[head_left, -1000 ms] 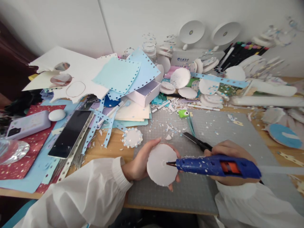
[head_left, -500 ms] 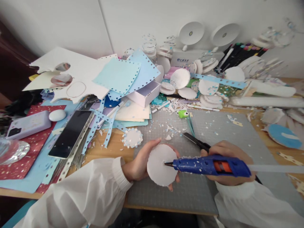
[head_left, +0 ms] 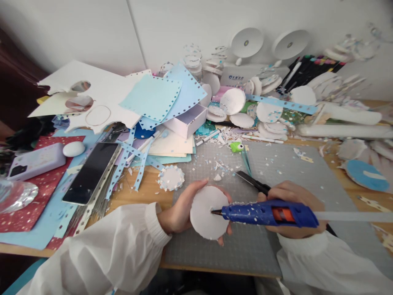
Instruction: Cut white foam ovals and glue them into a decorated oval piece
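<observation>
Cupped around a white round disc is my left hand, its thumb along the upper left edge and fingertips showing at the right. My right hand grips a blue hot glue gun from the right, with a clear glue stick jutting from its back. The gun's dark nozzle points left at the disc's middle and appears to touch it. Just beyond my right hand, a black utility knife lies on the grey cutting mat. A white disc with a scalloped blue-and-white edge rests left of the mat.
Several white discs and paper scraps crowd the back by a white box. A black phone lies at the left near punched blue strips. Blue paper sheets lean on a small open box. Green-ended tweezers lie on the mat.
The glue gun and my right hand have shifted slightly left, the nozzle staying at the disc's middle. My left hand and the disc are nearly still.
</observation>
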Tool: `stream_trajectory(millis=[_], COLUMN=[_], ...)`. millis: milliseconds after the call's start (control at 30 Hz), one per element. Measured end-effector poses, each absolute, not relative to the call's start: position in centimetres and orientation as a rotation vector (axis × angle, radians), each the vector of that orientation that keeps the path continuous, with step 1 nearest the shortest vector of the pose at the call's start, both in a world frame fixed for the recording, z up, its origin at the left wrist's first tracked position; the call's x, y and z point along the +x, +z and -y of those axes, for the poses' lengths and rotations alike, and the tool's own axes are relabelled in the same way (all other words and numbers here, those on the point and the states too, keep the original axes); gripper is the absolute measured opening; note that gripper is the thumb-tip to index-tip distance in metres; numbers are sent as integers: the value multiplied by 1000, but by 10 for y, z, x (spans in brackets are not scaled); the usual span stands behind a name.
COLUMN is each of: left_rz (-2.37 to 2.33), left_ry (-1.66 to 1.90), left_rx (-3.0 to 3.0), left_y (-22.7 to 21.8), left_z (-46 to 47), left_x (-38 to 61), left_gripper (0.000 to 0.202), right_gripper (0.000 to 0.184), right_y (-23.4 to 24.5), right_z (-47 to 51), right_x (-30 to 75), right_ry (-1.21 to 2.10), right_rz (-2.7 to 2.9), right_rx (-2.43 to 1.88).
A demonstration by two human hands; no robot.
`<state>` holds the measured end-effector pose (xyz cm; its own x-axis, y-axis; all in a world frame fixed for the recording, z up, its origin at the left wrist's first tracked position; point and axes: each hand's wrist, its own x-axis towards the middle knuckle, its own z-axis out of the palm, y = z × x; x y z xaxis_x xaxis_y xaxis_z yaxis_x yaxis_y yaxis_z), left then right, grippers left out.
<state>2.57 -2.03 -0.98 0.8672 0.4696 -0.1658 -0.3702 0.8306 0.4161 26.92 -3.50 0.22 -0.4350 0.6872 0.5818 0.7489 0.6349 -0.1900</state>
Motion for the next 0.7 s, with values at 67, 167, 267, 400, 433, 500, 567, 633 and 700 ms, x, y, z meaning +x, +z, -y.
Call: stream_trajectory(millis=[67, 167, 267, 400, 433, 500, 567, 633, 700], left_rz=[-262, -249, -245, -271, -277, -280, -280, -287, -291], left_ry=[445, 446, 454, 446, 443, 438, 438, 438, 440], left_rx=[373, 352, 353, 361, 364, 364, 362, 364, 364], left_y=[-11, -12, -13, -12, -12, -11, -11, -10, -10], left_z=[21, 21, 22, 21, 21, 21, 20, 20, 20], left_x=[26, 25, 25, 24, 24, 24, 24, 24, 24], left_gripper=[59, 59, 56, 56, 56, 57, 58, 58, 57], right_gripper=[15, 13, 23, 22, 19, 13, 13, 17, 23], right_y=[2, 6, 10, 10, 8, 5, 1, -1, -2], right_z=[35, 34, 32, 30, 30, 30, 31, 32, 33], right_x=[271, 270, 265, 263, 264, 267, 269, 271, 271], right_ry=[-97, -164, -281, -269, -249, -196, -154, -112, -30], right_rz=[2244, 2235, 2243, 2255, 2256, 2264, 2259, 2246, 2131], right_rx=[-1108, -1129, -1171, -1153, -1142, -1112, -1087, -1083, -1202])
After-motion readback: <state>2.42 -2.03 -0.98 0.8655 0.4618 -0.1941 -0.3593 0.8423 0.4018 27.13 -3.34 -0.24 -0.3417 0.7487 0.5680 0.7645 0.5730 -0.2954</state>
